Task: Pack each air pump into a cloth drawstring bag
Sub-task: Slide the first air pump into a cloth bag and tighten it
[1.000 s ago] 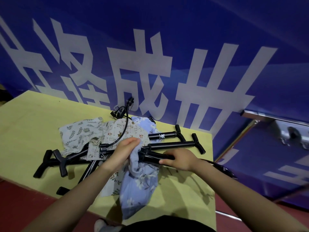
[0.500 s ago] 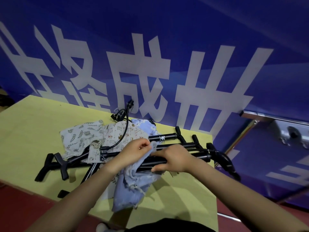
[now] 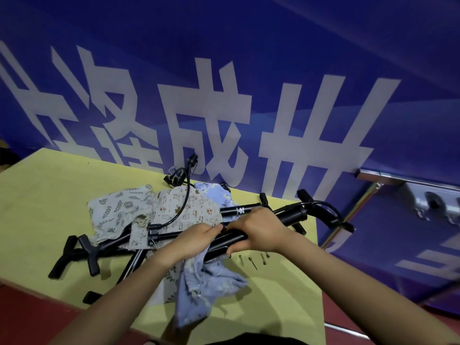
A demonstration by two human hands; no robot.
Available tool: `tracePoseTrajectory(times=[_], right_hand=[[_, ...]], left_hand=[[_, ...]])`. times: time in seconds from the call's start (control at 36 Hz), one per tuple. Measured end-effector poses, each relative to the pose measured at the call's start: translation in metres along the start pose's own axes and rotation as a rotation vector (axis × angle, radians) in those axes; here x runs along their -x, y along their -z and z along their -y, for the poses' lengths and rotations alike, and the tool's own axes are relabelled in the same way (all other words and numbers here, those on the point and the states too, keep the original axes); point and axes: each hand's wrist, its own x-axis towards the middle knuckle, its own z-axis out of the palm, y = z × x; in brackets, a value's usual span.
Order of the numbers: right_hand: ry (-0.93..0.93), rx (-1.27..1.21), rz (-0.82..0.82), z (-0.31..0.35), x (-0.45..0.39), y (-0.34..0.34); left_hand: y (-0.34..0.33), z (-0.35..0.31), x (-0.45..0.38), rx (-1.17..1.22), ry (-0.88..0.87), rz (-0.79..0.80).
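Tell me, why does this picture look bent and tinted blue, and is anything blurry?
Head view: the wide lens bows the banner and the table edges; cool, dim light tints everything blue; the hands cast soft shadows; the far right edge smears with motion blur, while the left hand and right hand stay fairly sharp.

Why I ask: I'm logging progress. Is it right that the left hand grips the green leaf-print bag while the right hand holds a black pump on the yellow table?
Not quite. The head view shows the left hand gripping the light blue bag, not the leaf-print bag, which lies untouched further left. The right hand does hold a black pump over the yellow table.
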Motion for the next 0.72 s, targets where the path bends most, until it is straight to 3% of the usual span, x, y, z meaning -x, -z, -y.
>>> tracePoseTrajectory(times=[0.31, 0.56, 0.61, 0.72], right_hand=[[-0.074, 0.017, -0.095, -0.009, 0.005, 0.009], [-0.125, -0.070, -0.543, -0.012, 0.021, -0.006], [-0.327, -0.216, -0.636, -0.009, 0.024, -0.006], [-0.959, -0.941, -0.713, -0.005, 0.026, 0.011]], left_hand=[[-0.009, -0.004, 0.002, 0.168, -0.206, -0.037], [-0.012, -0.016, 0.002, 0.306, -0.217, -0.132], [-0.012, -0.019, 0.004, 0.287, -0.206, -0.153], [-0.012, -0.020, 0.008, 0.254, -0.187, -0.189]])
